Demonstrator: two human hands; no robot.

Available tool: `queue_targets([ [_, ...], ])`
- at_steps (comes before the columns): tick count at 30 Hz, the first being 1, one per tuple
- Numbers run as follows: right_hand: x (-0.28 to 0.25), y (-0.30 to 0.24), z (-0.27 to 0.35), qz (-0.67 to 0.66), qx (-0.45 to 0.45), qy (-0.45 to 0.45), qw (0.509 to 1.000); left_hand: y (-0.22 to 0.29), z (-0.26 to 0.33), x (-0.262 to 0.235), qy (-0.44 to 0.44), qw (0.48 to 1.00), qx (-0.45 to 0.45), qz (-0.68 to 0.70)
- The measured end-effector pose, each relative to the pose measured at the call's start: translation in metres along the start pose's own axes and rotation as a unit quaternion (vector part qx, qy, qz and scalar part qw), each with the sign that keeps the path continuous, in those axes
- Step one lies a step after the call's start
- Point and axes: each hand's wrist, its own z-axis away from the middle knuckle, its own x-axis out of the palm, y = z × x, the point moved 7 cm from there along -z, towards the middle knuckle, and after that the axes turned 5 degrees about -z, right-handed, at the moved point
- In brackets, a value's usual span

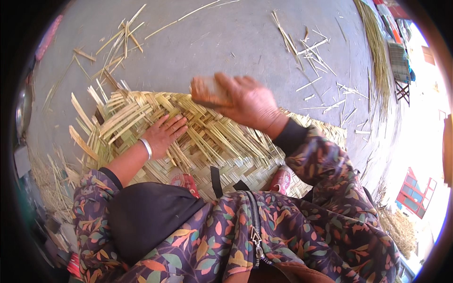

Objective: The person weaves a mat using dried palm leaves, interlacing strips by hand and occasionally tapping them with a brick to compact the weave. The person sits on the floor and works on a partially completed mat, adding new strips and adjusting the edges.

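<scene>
A woven mat of pale yellow-green split reed strips (226, 141) lies on the floor in front of me, with loose strip ends sticking out at its left edge. My left hand (165, 136), with a silver bangle at the wrist, rests flat on the weave, its fingers spread. Over the far edge of the mat, my right hand (251, 100) grips a reddish-brown brick (205, 92). Motion blurs the brick and the right hand a little. Whether the brick touches the mat, I cannot tell.
Cut reed scraps (314, 54) lie scattered on the grey floor (226, 42), with more pieces (123, 40) at the far left. A long bundle of reeds (377, 52) lies along the right side. My red shoes (281, 179) are on the mat's near part.
</scene>
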Motion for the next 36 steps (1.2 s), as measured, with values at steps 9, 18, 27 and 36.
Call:
queue_targets([
  [9,-0.056,-0.044,-0.029,0.048,-0.065,0.187,0.979,0.001,0.002,-0.004,-0.012,0.999,-0.007,-0.045],
  [18,0.047,-0.005,-0.036,0.033,0.0,0.03,0.999,0.002,0.002,-0.013,0.029,0.999,-0.002,0.024],
  [27,0.054,-0.071,-0.091,0.057,-0.01,0.036,0.998,-0.001,-0.003,-0.001,-0.018,0.999,-0.002,0.035],
  [36,0.081,-0.007,-0.079,-0.015,0.037,-0.019,0.999,0.001,-0.002,-0.005,0.015,0.999,-0.001,0.034],
])
